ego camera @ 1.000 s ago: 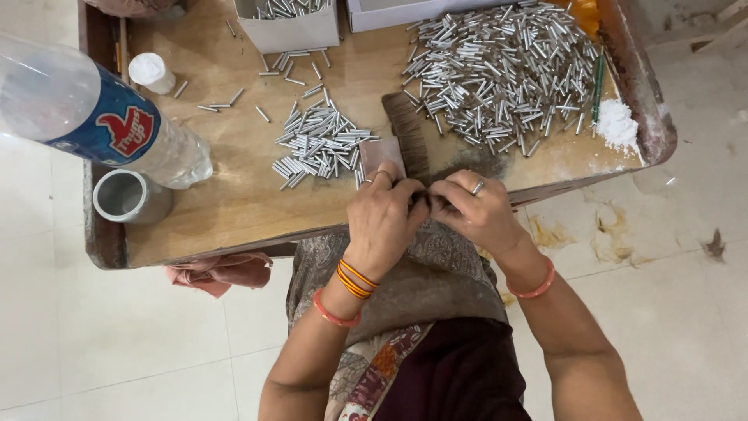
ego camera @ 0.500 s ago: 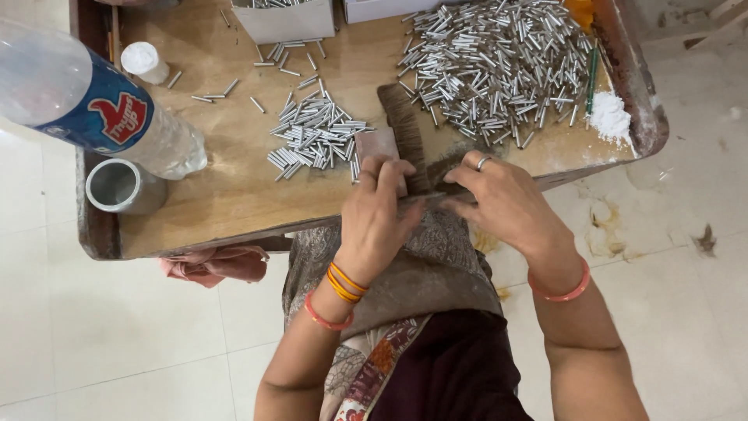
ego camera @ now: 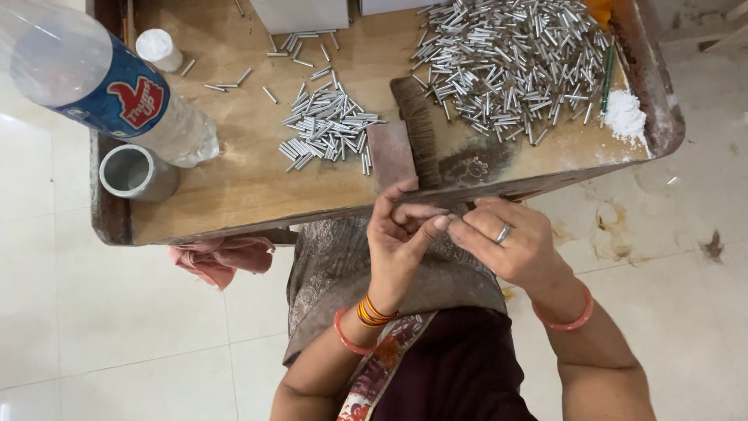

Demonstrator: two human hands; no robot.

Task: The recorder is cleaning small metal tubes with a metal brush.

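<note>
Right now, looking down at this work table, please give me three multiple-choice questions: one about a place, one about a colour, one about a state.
1. Where does the larger heap of small metal tubes lie on the wooden table?
A. at the far right
B. inside the cup
C. on the floor

2. What colour is the label of the plastic bottle?
A. green
B. yellow
C. blue with red

3. How do the left hand and right hand stand?
A. far apart
B. fingertips together at the table's near edge
C. both flat on the table

Answers:
1 A, the big heap lies beside the white powder.
2 C, the band is blue with a red mark.
3 B, the fingertips meet by the brown brush.
</note>
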